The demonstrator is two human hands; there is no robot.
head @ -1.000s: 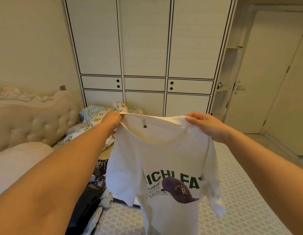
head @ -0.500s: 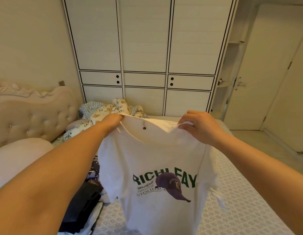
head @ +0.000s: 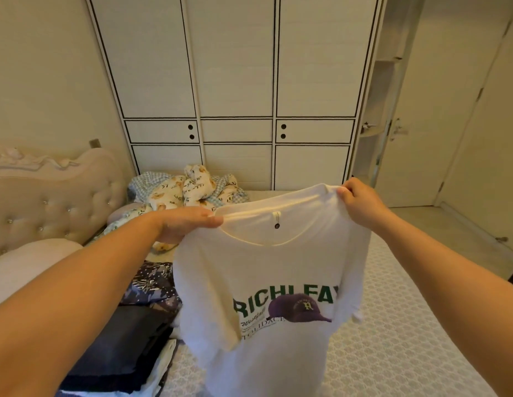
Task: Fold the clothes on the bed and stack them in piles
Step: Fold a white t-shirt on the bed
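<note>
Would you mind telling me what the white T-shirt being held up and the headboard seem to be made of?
The white T-shirt looks like thin, matte cotton-type knit: it drapes limply and light shows through near the collar. The headboard looks like padded, slightly glossy leather or faux leather, button-tufted with shiny studs; which one cannot be told.

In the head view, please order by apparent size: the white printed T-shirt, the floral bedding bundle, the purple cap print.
1. White printed T-shirt, though it is nearest the camera.
2. Floral bedding bundle.
3. Purple cap print.
</note>
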